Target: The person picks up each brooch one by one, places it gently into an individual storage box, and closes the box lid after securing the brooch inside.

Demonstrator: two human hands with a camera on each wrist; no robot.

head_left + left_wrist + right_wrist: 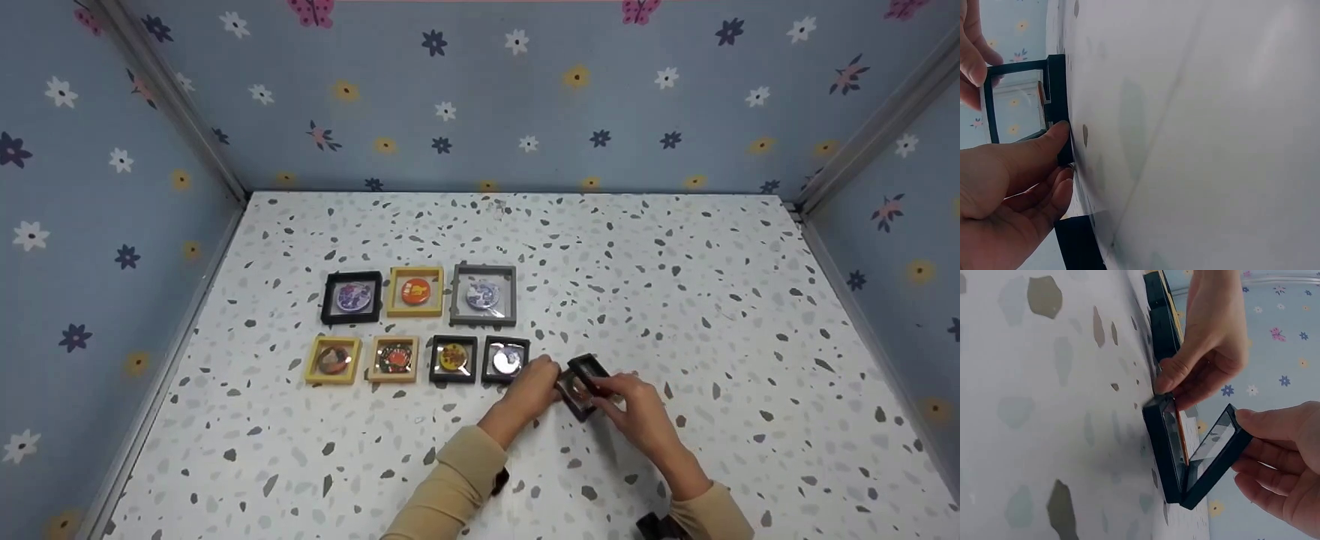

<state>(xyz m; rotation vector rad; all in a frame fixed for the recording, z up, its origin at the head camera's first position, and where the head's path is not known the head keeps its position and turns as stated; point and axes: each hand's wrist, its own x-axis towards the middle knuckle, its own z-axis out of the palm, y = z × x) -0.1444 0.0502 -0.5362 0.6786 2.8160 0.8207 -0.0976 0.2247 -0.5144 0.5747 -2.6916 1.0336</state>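
A small black hinged display frame [1161,453] stands partly opened near the table's right middle, its two halves spread in a V. My left hand [529,391] pinches the lower half by its edge, thumb on the side, against the tabletop. The raised half [1220,458], a black rim around clear film, is pinched between thumb and fingers of my right hand [642,418]. A round item [578,390] with a brownish face lies in the lower half, partly hidden by the right hand. Just left of my left hand lies a black frame [505,360] with a pale round badge.
Left of the hands, framed round badges lie in two rows. The back row has a black frame [352,318], a yellow frame [415,313] and a grey frame [484,322]; several smaller frames form the front row. Flower-patterned walls [480,112] enclose the speckled table [675,285].
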